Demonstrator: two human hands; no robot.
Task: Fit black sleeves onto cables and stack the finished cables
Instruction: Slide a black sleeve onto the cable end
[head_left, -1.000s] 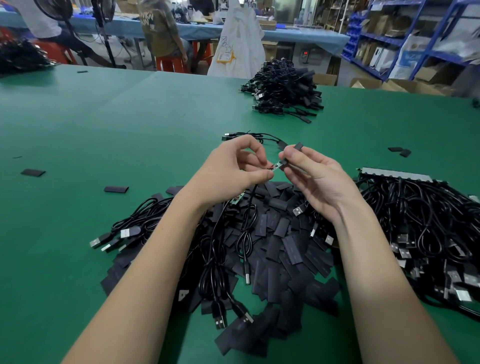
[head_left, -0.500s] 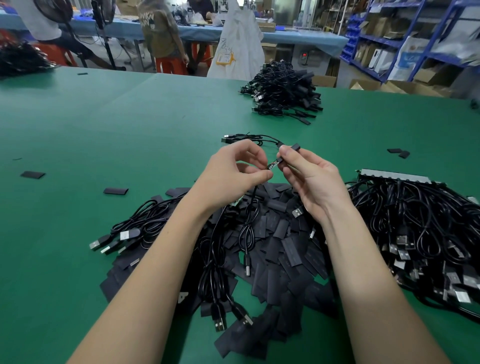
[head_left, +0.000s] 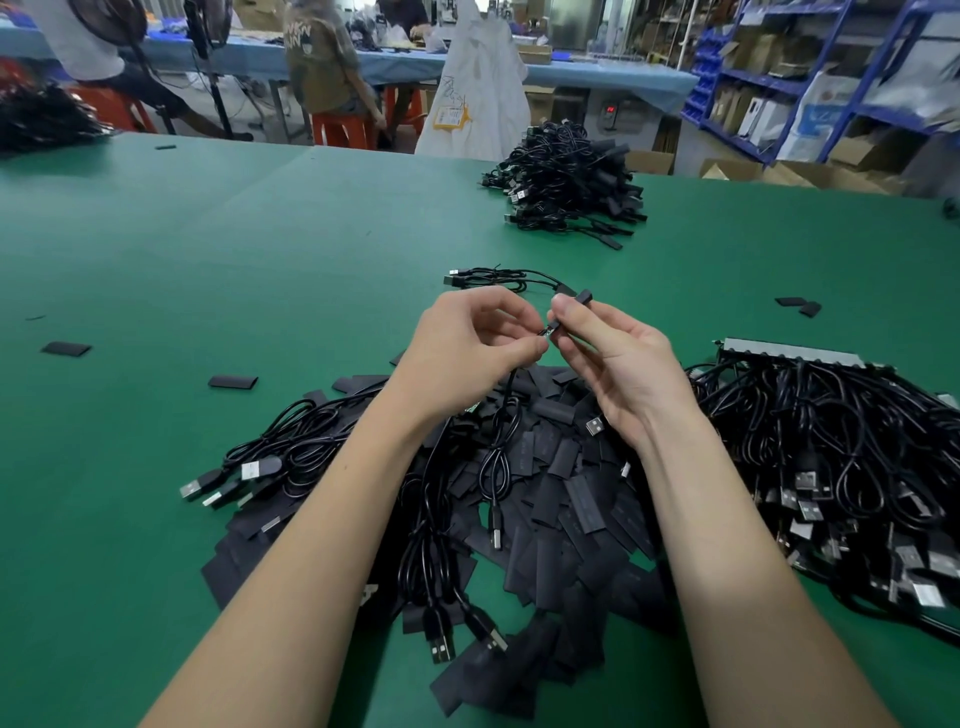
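A cable (head_left: 501, 431) is being pinched near its small connector end by the left hand (head_left: 475, 345), thumb & forefinger pressed together on it, while a black sleeve (head_left: 582, 298) is being gripped in the curled fingers of the right hand (head_left: 618, 358), its top end showing above the fingertips. The two hands are being held tip to tip above the green desk (head_left: 208, 249), w/ the connector just at the sleeve's lower end; whether it is inside yet cannot be told. The rest of the cable is being left hanging down onto a heap of loose sleeves (head_left: 561, 499) directly below. More cables are being kept in a bundle (head_left: 280, 457) at left of the heap & in a large pile (head_left: 841, 467) at right. One sleeved cable (head_left: 498, 275) is lying just beyond the hands; a stack of cables (head_left: 566, 179) is sitting well apart, near the desk's far edge. Seated persons are blurred in the bkgd.
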